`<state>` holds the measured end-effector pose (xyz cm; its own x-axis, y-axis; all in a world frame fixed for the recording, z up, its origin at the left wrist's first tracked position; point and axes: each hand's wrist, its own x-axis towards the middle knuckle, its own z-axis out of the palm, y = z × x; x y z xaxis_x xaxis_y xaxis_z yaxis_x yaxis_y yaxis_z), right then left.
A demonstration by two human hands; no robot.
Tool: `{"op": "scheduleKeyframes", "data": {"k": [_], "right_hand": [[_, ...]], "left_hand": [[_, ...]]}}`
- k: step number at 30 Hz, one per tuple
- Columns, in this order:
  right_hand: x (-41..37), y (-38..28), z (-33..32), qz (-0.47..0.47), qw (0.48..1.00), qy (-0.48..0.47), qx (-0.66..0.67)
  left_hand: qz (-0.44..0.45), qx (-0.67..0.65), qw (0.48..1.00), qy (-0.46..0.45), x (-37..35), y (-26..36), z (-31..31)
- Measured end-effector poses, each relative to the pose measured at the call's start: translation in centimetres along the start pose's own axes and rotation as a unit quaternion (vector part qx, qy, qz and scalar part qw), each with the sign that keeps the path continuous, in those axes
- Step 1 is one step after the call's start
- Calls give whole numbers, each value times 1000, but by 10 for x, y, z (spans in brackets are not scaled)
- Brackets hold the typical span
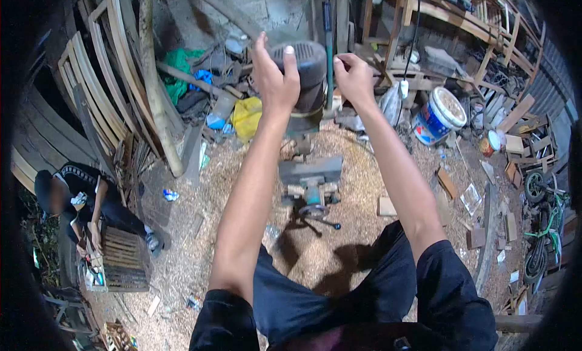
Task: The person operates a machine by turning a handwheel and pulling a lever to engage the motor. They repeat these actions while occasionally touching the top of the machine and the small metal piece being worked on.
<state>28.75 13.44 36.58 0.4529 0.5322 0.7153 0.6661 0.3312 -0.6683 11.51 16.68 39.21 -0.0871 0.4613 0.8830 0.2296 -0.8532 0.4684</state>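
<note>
In front of me stands an upright machine with a dark motor that has a vented round cap. Lower down, its flat metal table has a handwheel and a black-knobbed lever beneath. My left hand is raised on the motor's left side, thumb and fingers apart, and overlaps the housing in this view. To the right of the motor, my right hand is raised with its fingers curled into a pinch; what they hold, if anything, is too small to make out. A teal post rises between the motor and that hand.
Wood shavings cover the floor. At lower left, a person bends over a slatted wooden piece. Curved wooden frames lean at left. A white bucket, wood offcuts and a small green bicycle stand at right.
</note>
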Motion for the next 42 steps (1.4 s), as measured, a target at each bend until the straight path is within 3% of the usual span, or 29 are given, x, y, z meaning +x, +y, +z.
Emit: {"op": "scheduleKeyframes", "data": {"k": [4, 5, 7, 9, 10, 13, 14, 15, 17, 19, 20, 23, 24, 27, 29, 31, 34, 35, 37, 42], "right_hand": [[55, 6, 27, 31, 999, 30, -4], [69, 9, 30, 69, 998, -16, -5], [99, 41, 52, 67, 996, -3, -56], [138, 85, 79, 115, 991, -75, 7], [148, 84, 81, 136, 984, -108, 38], [172, 46, 68, 154, 981, -115, -30], [181, 42, 63, 162, 974, -154, 36], [185, 36, 68, 153, 951, -140, 227], [187, -4, 51, 201, 925, -148, 286], [188, -7, 36, 286, 842, -251, 383], [186, -9, 27, 292, 831, -306, 360], [169, -24, 12, 266, 817, -378, 345], [159, -31, 10, 268, 839, -327, 343], [145, -23, 5, 220, 832, -356, 363], [129, -12, 4, 115, 847, -364, 370], [103, -17, -2, 41, 888, -298, 347], [83, -25, -5, 115, 890, -236, 373], [75, -27, -10, 133, 864, -262, 408], [57, -32, -16, 72, 869, -252, 420], [36, -25, -21, 22, 888, -243, 389]], "left_hand": [[66, 112, 991, -17, 3, -10, 17], [74, 112, 991, -15, 2, -9, 17], [76, 116, 990, -11, 1, -9, 18], [67, 121, 990, -1, 2, -5, 18], [65, 121, 990, -5, 1, -5, 19], [60, 116, 991, -19, 2, -5, 17], [59, 121, 991, -20, 3, -5, 16], [63, 120, 991, -22, 4, -5, 17], [65, 120, 990, -22, 3, -7, 16], [63, 132, 989, -26, -3, -7, 15], [66, 137, 988, -25, 1, -7, 14], [61, 128, 989, -31, -1, -8, 13], [61, 124, 990, -27, -2, -7, 14], [64, 127, 990, -16, -6, -13, 16], [58, 125, 990, -32, -10, -12, 14], [55, 130, 989, -46, -16, -16, 12], [25, 118, 989, -90, -48, -12, -3], [27, 117, 988, -96, -54, -9, -7], [25, 93, 987, -129, -69, -6, -16], [-14, 123, 973, -196, -98, 8, -28]]}}
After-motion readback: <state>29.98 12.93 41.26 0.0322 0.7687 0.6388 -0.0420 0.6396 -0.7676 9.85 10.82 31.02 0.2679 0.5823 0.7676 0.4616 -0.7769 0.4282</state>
